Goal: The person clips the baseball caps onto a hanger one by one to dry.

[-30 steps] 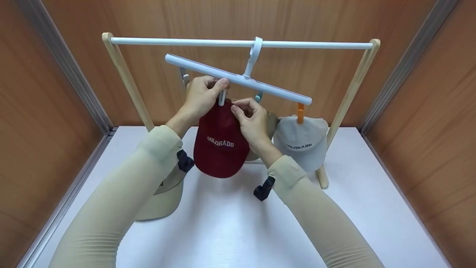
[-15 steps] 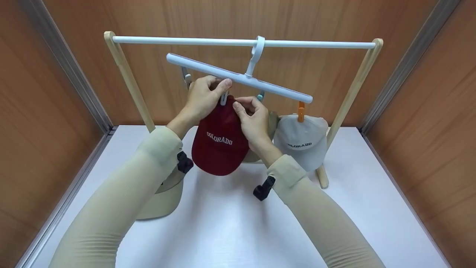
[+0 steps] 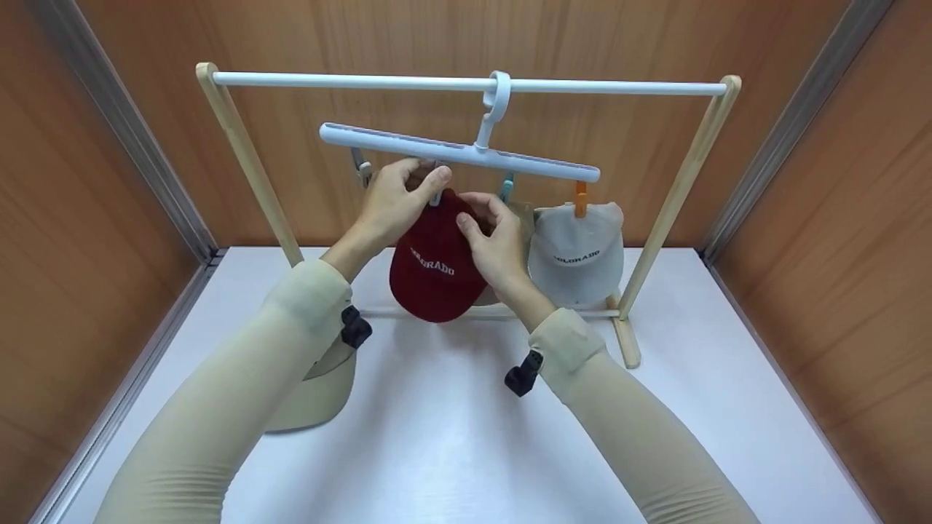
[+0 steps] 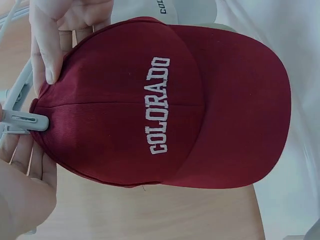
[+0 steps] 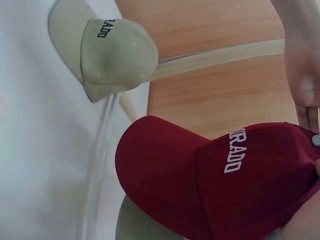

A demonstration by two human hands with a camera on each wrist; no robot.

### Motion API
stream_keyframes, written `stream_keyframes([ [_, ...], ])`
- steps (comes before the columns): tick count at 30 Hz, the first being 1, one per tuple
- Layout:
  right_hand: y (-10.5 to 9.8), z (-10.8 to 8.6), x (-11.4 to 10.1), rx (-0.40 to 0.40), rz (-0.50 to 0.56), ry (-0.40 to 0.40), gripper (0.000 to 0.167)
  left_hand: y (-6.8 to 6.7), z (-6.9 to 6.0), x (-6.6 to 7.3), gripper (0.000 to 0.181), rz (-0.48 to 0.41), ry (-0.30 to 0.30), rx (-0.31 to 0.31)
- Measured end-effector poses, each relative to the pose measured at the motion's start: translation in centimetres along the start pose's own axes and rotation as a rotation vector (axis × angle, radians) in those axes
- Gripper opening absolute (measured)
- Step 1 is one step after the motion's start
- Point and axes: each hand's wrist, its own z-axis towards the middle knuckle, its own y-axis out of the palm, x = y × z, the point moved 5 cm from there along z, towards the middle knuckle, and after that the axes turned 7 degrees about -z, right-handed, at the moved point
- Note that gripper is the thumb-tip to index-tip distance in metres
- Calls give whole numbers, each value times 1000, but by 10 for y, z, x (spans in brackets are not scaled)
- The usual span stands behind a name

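Red cap (image 3: 435, 266): one, lettered COLORADO in white, below the left half of the hanger (image 3: 451, 151), crown up and brim down, between the two hands. The pale clip (image 4: 31, 120) sits over the top edge of its crown.

Left hand (image 3: 397, 198): at the top of the red cap, thumb and fingers pinched on the pale clip (the fingertips lie partly out of sight).

Right hand (image 3: 499, 244): on the upper side of the red cap, thumb on the front, fingers behind, the fabric clamped between.

Hanger: one, pale blue, hooked on the white rail (image 3: 349, 80), tilted, lower toward the person's right.

Grey clip (image 3: 362, 171): near the hanger's left end, beside the left hand.

Teal clip (image 3: 507, 188): right of centre, just above a brown cap (image 3: 522, 212) (mostly hidden by the right hand and the red cap).

Orange clip (image 3: 580, 200): near the right end, gripping a white cap (image 3: 575, 255), dark lettering.

Tan cap (image 5: 117, 55): on the white table (image 3: 437, 451), near the left sleeve (image 3: 247, 378).

Stand (image 3: 251, 167): light wood legs, bearing the rail.
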Motion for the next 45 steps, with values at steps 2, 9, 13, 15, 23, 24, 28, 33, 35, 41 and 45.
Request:
stream_keyframes([
  [2, -1, -1, 1, -10, -36, -21, 29, 0, -1, -2, 43, -20, 4, -11],
  [9, -6, -5, 5, -30, -124, -76, 33, 0, -3, -10, 52, -18, 11, -46],
  [13, -10, -7, 7, -21, -155, -98, 34, -3, -7, -15, 57, 35, 7, -47],
  [15, -13, -8, 8, -17, -163, -102, 34, -4, -8, -17, 57, 67, 4, -44],
  [23, -24, -10, 15, -31, -152, -122, 35, -6, -12, -24, 58, 140, 20, -26],
  [24, -25, -10, 16, -33, -156, -124, 34, -6, -13, -24, 59, 143, 21, -24],
  [28, -32, -11, 18, -45, -177, -121, 31, -6, -14, -25, 62, 143, 31, -16],
  [33, -38, -13, 19, -54, -200, -108, 30, -7, -16, -27, 62, 129, 29, -14],
  [35, -41, -13, 19, -52, -208, -105, 29, -8, -17, -28, 63, 129, 26, -11],
  [41, -47, -14, 23, -48, -204, -94, 28, -11, -20, -31, 64, 146, 23, 0],
  [45, -50, -16, 26, -48, -209, -95, 27, -12, -22, -33, 63, 148, 42, 2],
])
